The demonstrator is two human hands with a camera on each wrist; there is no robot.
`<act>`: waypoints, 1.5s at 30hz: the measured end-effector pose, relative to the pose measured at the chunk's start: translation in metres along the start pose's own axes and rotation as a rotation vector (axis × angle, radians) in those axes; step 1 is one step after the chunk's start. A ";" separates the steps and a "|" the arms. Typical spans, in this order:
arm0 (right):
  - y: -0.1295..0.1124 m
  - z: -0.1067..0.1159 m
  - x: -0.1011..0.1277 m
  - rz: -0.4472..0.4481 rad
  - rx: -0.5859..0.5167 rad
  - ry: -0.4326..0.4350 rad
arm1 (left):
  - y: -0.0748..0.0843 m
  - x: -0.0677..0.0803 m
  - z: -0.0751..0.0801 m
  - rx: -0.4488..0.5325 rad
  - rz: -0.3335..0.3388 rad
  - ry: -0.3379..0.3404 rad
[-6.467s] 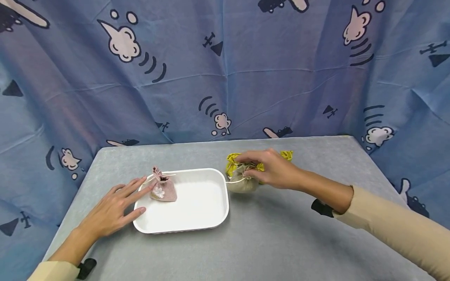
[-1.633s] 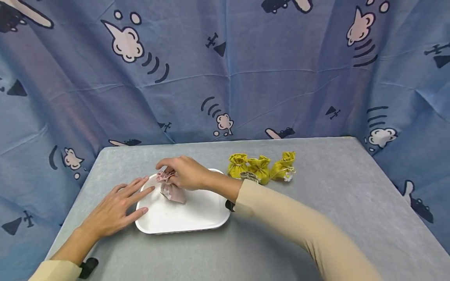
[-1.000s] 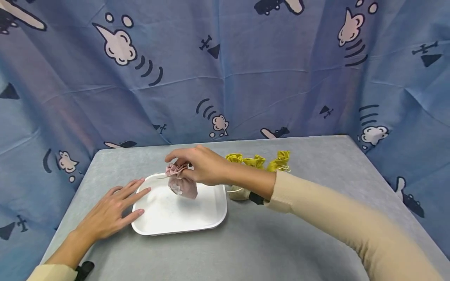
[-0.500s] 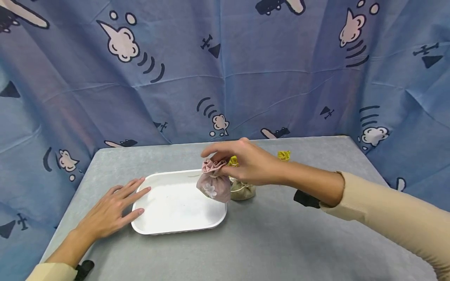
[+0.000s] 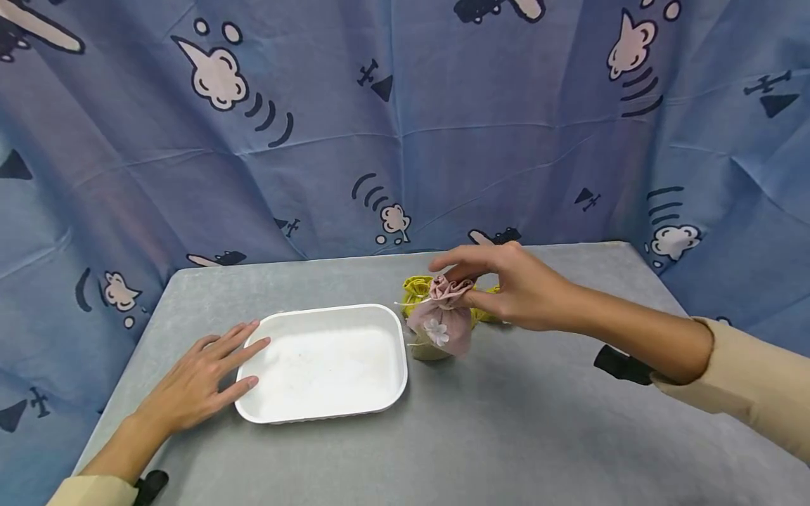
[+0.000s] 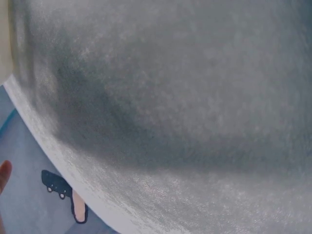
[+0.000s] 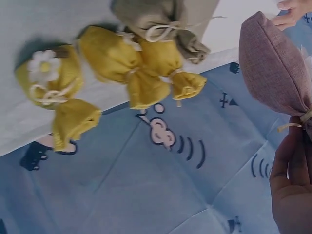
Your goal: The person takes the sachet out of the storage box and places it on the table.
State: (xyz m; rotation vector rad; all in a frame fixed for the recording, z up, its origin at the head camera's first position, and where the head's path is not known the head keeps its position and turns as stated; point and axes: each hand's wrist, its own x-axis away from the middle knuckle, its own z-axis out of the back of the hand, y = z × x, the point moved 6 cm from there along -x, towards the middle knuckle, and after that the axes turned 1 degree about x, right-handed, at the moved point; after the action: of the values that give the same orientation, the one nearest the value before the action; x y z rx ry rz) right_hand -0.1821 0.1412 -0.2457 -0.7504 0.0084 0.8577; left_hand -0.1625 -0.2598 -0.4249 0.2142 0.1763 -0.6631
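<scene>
My right hand point(image 5: 522, 288) pinches a pink drawstring pouch point(image 5: 443, 330) by its gathered neck. A white flower is sewn on the pouch's front, and in the head view it overlaps a beige drawstring pouch point(image 5: 432, 351). Fingers and pouch also show at the right side of the right wrist view, where the pink pouch point(image 7: 275, 63) hangs apart from the others. At the left end of a white tray point(image 5: 323, 409), my left hand point(image 5: 202, 379) lies with fingers spread, fingertips at the rim. Nothing lies in the tray.
Three yellow drawstring pouches point(image 7: 109, 53) stand in a row beside the beige pouch point(image 7: 153, 14), right of the tray; in the head view they are partly hidden. The grey table point(image 5: 443, 450) ends at a blue patterned curtain point(image 5: 304, 126).
The right hand first let go of the beige pouch beside the tray. It then took the pink pouch from the tray and carried it rightward. The left hand has stayed at the tray.
</scene>
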 end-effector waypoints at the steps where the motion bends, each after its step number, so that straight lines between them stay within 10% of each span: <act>1: 0.002 0.002 0.003 -0.017 0.002 0.004 | 0.000 0.000 0.000 0.000 -0.001 0.000; 11: 0.033 0.008 0.034 -0.166 0.026 0.016 | 0.001 -0.002 0.000 0.005 0.001 -0.005; 45: 0.095 -0.007 0.083 -0.186 -0.039 0.018 | -0.001 -0.001 0.001 -0.011 0.002 -0.005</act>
State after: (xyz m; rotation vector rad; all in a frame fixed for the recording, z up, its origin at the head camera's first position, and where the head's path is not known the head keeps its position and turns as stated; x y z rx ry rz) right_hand -0.1898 0.2337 -0.3321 -0.7825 -0.0620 0.6756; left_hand -0.1637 -0.2599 -0.4239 0.2021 0.1753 -0.6602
